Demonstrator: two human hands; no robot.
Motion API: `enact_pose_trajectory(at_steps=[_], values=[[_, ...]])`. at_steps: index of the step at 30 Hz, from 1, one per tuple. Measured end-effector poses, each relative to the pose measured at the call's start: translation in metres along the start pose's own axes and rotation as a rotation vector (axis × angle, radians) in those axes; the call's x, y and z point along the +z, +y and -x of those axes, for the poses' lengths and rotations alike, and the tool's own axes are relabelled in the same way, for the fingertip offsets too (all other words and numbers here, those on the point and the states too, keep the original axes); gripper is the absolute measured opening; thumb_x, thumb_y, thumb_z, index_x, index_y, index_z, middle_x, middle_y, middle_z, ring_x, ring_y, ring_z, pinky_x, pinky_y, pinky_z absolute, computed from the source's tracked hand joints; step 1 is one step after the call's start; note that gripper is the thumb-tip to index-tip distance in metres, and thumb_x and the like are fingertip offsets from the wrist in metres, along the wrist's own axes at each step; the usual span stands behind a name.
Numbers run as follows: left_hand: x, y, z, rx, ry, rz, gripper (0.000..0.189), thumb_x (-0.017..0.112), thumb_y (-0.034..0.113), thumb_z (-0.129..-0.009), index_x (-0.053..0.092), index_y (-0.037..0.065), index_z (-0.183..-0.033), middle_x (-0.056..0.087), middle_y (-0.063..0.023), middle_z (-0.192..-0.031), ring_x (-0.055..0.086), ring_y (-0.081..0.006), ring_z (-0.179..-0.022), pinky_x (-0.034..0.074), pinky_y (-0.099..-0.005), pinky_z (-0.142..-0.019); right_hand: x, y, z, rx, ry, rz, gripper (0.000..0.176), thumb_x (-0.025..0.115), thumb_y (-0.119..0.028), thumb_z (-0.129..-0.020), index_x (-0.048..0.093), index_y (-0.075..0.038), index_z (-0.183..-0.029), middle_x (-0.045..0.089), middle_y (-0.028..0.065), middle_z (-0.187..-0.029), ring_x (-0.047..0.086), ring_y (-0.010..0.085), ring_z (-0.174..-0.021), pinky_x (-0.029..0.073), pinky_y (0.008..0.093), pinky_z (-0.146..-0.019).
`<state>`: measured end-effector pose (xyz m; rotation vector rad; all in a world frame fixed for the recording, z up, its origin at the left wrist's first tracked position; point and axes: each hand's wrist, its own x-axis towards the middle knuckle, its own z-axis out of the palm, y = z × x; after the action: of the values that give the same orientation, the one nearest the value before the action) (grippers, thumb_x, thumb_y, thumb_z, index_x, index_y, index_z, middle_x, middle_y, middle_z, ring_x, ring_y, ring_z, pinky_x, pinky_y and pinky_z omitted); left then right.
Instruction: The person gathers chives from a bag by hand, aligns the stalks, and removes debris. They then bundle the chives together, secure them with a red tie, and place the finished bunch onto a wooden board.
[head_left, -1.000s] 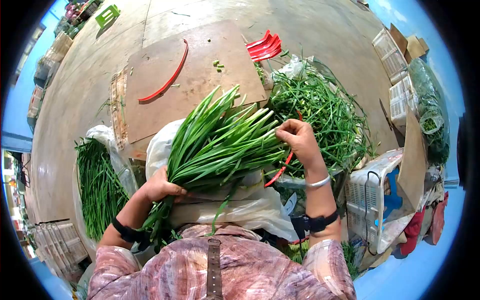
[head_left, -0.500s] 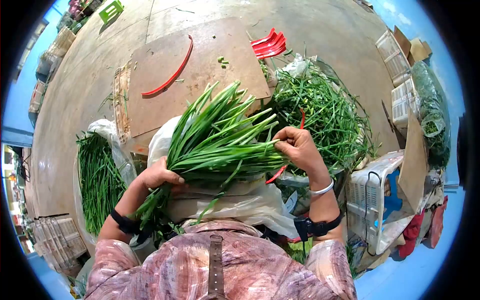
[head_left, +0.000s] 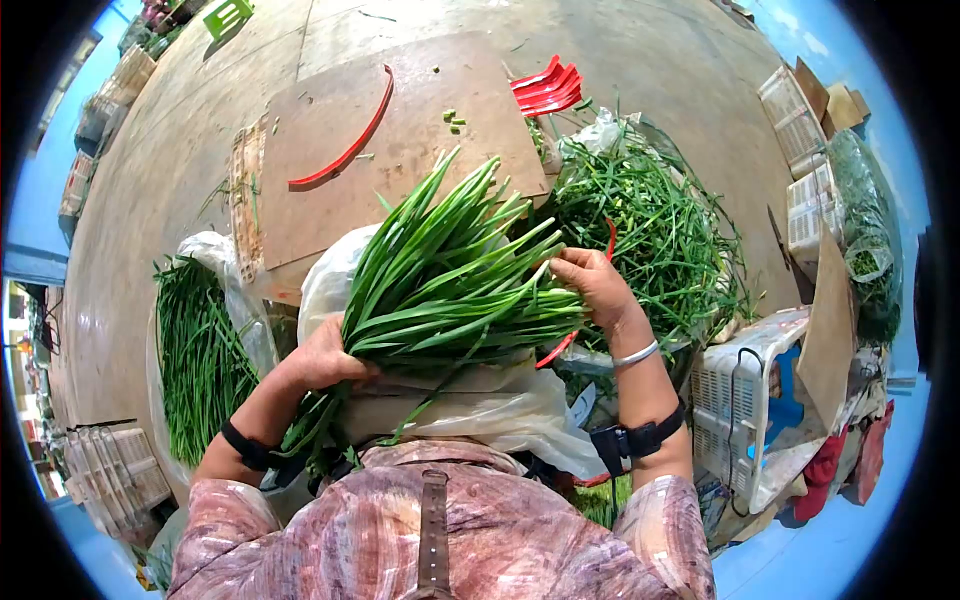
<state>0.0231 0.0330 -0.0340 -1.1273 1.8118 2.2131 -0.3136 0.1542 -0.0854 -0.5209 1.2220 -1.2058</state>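
A thick bunch of garlic chives (head_left: 450, 270) lies fanned out across my lap, pale stem ends up and to the right. My left hand (head_left: 331, 355) is closed around its leafy lower left end, and loose leaves hang below the wrist. At the right side, my right hand (head_left: 598, 285) pinches stem ends between thumb and fingers. How many stems it grips is hidden. Whitish plastic sheeting (head_left: 470, 410) covers my lap under the bunch.
Ahead is a brown board (head_left: 400, 130) with a red strip (head_left: 350, 150) and cut stem bits. More red strips (head_left: 548, 88) lie beyond it. A heap of loose greens (head_left: 640, 230) stands right, a bag of chives (head_left: 200, 360) left, a white crate (head_left: 745, 400) at right.
The bunch has shifted slightly to the right and its stems are spread a little differently. My right hand has moved up a little, still at the stem ends. My left hand keeps its grip.
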Motion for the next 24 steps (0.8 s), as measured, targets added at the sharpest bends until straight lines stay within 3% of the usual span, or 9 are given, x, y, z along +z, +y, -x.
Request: enact_pose_trajectory(at_steps=[9,13,15,16,17,19,21,23,24], values=[[-0.025,-0.012,-0.013,-0.029,-0.129,0.115,0.045,0.069,0.008,-0.061,0.056,-0.003,-0.103,0.062,-0.0106,-0.072,0.056,-0.0157,-0.053,0.045,-0.0277,-0.046,-0.001,0.0,0.015,-0.203,-0.041,-0.337,0.016,0.056,-0.021,-0.088,0.056,-0.006,-0.081,0.062,0.0042,-0.075,0.062,0.0115,-0.068,0.05,0.0229,-0.056],[-0.031,-0.019,-0.019,0.01,-0.174,0.168,0.053,0.07,0.013,-0.063,0.053,-0.003,-0.11,0.063,-0.0161,-0.081,0.054,-0.0163,-0.055,0.042,-0.0257,-0.043,-0.023,-0.023,0.033,-0.308,0.137,-0.633,0.016,0.054,-0.02,-0.088,0.052,-0.007,-0.08,0.058,0.01,-0.074,0.061,0.0224,-0.073,0.049,0.0365,-0.065],[-0.029,-0.008,-0.018,-0.142,-0.265,0.371,0.067,0.072,0.012,-0.059,0.046,-0.003,-0.118,0.062,-0.0182,-0.085,0.057,-0.0194,-0.055,0.039,-0.0242,-0.039,-0.066,-0.03,0.037,-0.473,-0.155,-0.656,0.019,0.052,-0.024,-0.091,0.051,-0.008,-0.081,0.053,0.0052,-0.068,0.053,0.0169,-0.061,0.046,0.0343,-0.063],[-0.032,-0.015,-0.019,-0.149,-0.25,0.386,0.064,0.071,0.011,-0.061,0.045,-0.003,-0.117,0.061,-0.0216,-0.08,0.054,-0.0186,-0.048,0.038,-0.0232,-0.036,-0.084,-0.035,0.042,-0.516,-0.145,-0.566,0.022,0.052,-0.029,-0.091,0.054,-0.009,-0.082,0.055,0.0042,-0.07,0.052,0.0151,-0.059,0.045,0.0341,-0.06],[-0.032,-0.015,-0.018,-0.146,-0.242,0.393,0.064,0.071,0.011,-0.061,0.045,-0.003,-0.117,0.061,-0.0216,-0.08,0.054,-0.0186,-0.048,0.038,-0.0232,-0.036,-0.104,-0.038,0.045,-0.416,0.25,-0.299,0.027,0.056,-0.033,-0.089,0.059,-0.006,-0.086,0.059,0.0083,-0.074,0.056,0.0214,-0.062,0.046,0.04,-0.063],[-0.033,-0.012,-0.018,-0.158,-0.323,0.436,0.06,0.07,0.012,-0.063,0.046,-0.004,-0.116,0.06,-0.0222,-0.077,0.049,-0.0156,-0.043,0.038,-0.0234,-0.036,-0.099,-0.048,0.04,0.169,0.748,1.362,0.03,0.061,-0.029,-0.085,0.063,-0.001,-0.095,0.063,0.0159,-0.088,0.061,0.03,-0.074,0.048,0.0429,-0.069],[-0.027,-0.007,-0.014,-0.152,-0.307,0.478,0.056,0.069,0.012,-0.066,0.046,-0.004,-0.114,0.06,-0.0222,-0.075,0.046,-0.0138,-0.04,0.037,-0.0224,-0.036,-0.087,-0.032,0.044,-0.578,0.705,1.493,0.035,0.061,-0.02,-0.083,0.059,0.004,-0.108,0.064,0.0161,-0.099,0.064,0.029,-0.082,0.051,0.0376,-0.071],[-0.019,-0.003,-0.009,-0.168,-0.368,0.652,0.055,0.069,0.011,-0.067,0.045,-0.004,-0.115,0.059,-0.0223,-0.077,0.048,-0.0144,-0.044,0.036,-0.0208,-0.036,-0.021,-0.048,0.045,-0.281,0.38,0.562,0.035,0.061,-0.022,-0.085,0.058,0.001,-0.111,0.065,0.0118,-0.097,0.065,0.0194,-0.083,0.051,0.0293,-0.067],[-0.014,-0.004,-0.007,-0.157,-0.327,0.708,0.059,0.068,0.009,-0.067,0.042,-0.004,-0.119,0.058,-0.024,-0.083,0.05,-0.0148,-0.048,0.036,-0.0194,-0.037,-0.006,-0.041,0.034,-0.269,0.355,0.568,0.035,0.061,-0.023,-0.085,0.058,0.0,-0.112,0.064,0.0095,-0.095,0.064,0.0152,-0.08,0.05,0.0255,-0.063]])
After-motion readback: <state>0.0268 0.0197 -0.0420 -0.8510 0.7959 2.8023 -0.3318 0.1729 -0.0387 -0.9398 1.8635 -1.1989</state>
